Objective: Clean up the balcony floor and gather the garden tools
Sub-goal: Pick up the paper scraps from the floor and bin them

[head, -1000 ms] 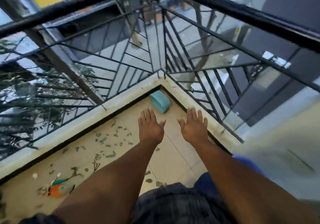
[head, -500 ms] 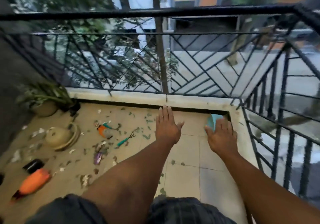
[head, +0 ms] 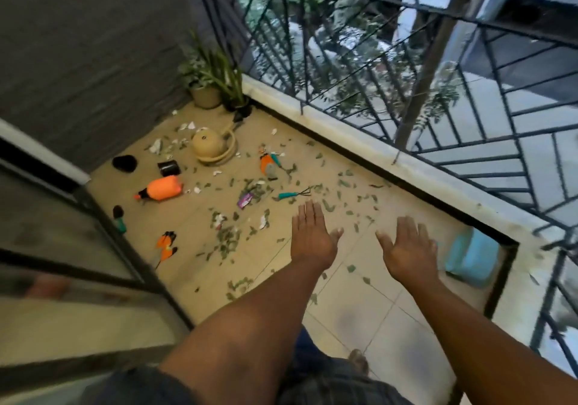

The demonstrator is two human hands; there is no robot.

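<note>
Dry leaves and white scraps litter the beige tiled balcony floor (head: 200, 217). Scattered on it lie an orange spray bottle (head: 162, 188), a teal-handled hand rake (head: 294, 193), an orange and teal tool (head: 268, 163), orange-handled pruners (head: 166, 244), a green-handled tool (head: 119, 217) and a purple packet (head: 245, 200). My left hand (head: 311, 235) and my right hand (head: 408, 249) hover palm down above the floor, fingers spread, holding nothing. A light blue bin (head: 472, 257) lies on its side in the corner, just right of my right hand.
A tipped tan pot (head: 210, 147) lies near two potted plants (head: 209, 79) in the far corner. A small black pot (head: 169, 167) and a black item (head: 124, 163) sit by the grey wall. Black railing (head: 406, 70) bounds the right side; a sliding door frame (head: 93, 217) stands left.
My view has swung left from the railing corner to the littered floor, bringing the tools and plants into sight. Both hands stay outstretched and empty.
</note>
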